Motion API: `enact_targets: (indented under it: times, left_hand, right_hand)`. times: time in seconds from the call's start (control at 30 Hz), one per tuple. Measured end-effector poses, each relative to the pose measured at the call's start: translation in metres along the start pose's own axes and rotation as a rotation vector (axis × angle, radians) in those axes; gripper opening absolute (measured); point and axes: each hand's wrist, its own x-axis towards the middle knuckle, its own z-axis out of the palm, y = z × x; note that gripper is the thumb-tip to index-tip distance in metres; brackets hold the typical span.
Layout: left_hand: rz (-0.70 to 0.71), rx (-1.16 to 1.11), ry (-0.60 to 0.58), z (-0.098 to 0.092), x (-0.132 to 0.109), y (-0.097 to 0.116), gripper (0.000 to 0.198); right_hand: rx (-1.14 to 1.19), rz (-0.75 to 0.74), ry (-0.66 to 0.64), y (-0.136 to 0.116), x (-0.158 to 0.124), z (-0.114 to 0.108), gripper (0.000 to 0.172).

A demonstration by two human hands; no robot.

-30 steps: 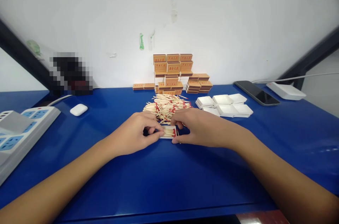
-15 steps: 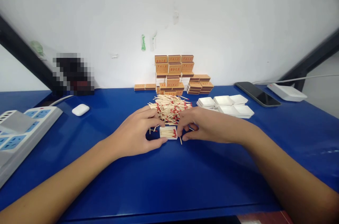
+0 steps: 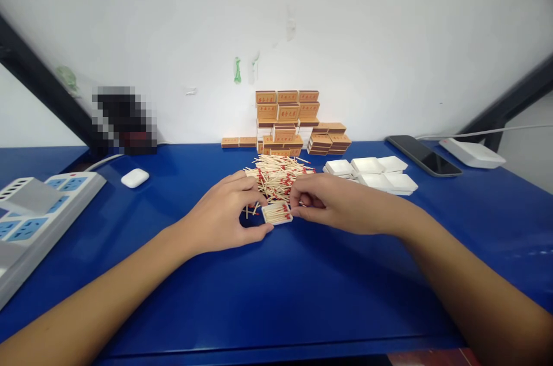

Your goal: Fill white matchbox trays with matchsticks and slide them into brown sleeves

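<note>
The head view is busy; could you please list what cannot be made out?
In the head view:
Number of matches in the matchbox tray: too small and overlapping.
What the right hand pinches, if anything: hidden by the hand itself.
Dark object at left: pixelated.
Power strip, near end: cut off by the left edge.

Forearms (image 3: 116, 294) angled inward — left hand (image 3: 228, 213) arched into a C, right hand (image 3: 322, 197) curled.

On the blue surface (image 3: 280, 297) lies a dark phone (image 3: 423, 155). Just right of the phone is a flat white device (image 3: 473, 153); far to the phone's left are a small white case (image 3: 135, 177) and, farther, a power strip (image 3: 47, 222).
</note>
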Motion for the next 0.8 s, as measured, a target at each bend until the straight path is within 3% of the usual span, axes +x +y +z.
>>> enact_targets:
  times: [0.17,0.3,0.43,0.53,0.63,0.8]
  left_hand:
    - [0.007,-0.015,-0.004,0.003,0.0,0.001,0.022]
    - [0.01,-0.016,-0.008,0.003,0.0,0.001,0.023]
    - [0.02,-0.044,0.017,0.002,0.001,0.001,0.022]
    - [0.021,-0.074,0.027,0.002,0.0,0.002,0.023]
    - [0.018,-0.083,0.012,0.003,-0.001,0.002,0.024]
    - [0.004,-0.096,-0.016,0.003,-0.002,0.003,0.024]
  right_hand:
    - [0.028,-0.1,0.148,-0.009,0.009,0.013,0.012]
    - [-0.031,-0.141,0.19,-0.012,0.013,0.023,0.011]
    - [-0.106,-0.135,0.312,-0.003,0.01,0.011,0.012]
    - [-0.222,-0.027,0.393,0.009,0.004,-0.007,0.016]
    - [-0.286,0.085,0.282,0.017,-0.001,-0.017,0.022]
    - [-0.261,0.182,0.046,0.016,-0.004,-0.012,0.017]
